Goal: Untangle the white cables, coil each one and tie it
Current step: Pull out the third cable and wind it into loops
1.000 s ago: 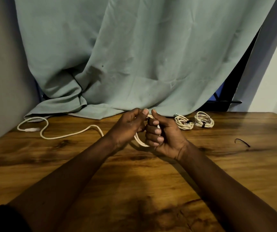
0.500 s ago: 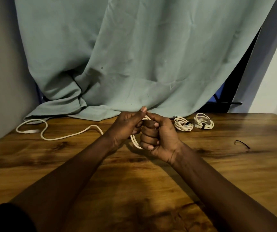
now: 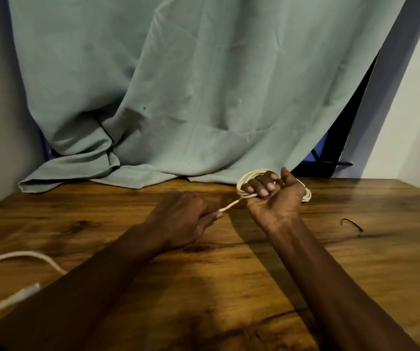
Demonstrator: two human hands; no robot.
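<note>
Holding the white cable (image 3: 244,181) coiled round its curled fingers, palm up over the far tabletop (image 3: 229,279), the right grip (image 3: 276,200) sits near the left grip (image 3: 181,220), which pinches the cable's taut strand, a loose cable length (image 3: 26,254) lying blurred at near left.

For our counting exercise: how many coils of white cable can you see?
2. One coil wraps the fingers of the right hand; a second coil lies on the table behind that hand, mostly hidden. More may sit behind it.
</note>
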